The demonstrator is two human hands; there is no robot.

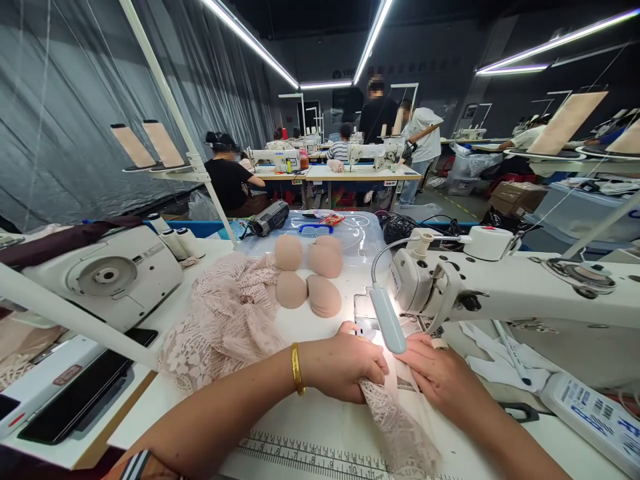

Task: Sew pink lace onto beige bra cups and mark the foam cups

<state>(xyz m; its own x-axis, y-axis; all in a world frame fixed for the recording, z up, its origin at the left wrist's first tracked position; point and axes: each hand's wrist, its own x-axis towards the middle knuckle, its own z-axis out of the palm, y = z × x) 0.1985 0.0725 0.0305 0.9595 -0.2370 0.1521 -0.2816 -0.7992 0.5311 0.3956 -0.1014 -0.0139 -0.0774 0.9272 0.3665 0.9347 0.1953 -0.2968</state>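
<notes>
My left hand [350, 363], with a gold bracelet at the wrist, is closed on pale pink lace fabric [400, 423] that hangs down toward the table's front edge. Fingers of my right hand [433, 367] lie stretched over the pale fabric beside the needle area of a white sewing machine [475, 287]. A grey lamp head [389, 320] on a bendy neck hangs between the hands and hides part of the work. Left of the hands lies a heap of pink lace [225, 320]. Several beige cups [325, 297] sit in small stacks behind my left hand.
A printed ruler [310, 457] runs along the front edge. At the left are another sewing machine [115, 270] and a black phone [85, 390]. A clear plastic box [357, 233] stands behind the cups. White scissors-like tool and scraps lie right. People work at machines farther back.
</notes>
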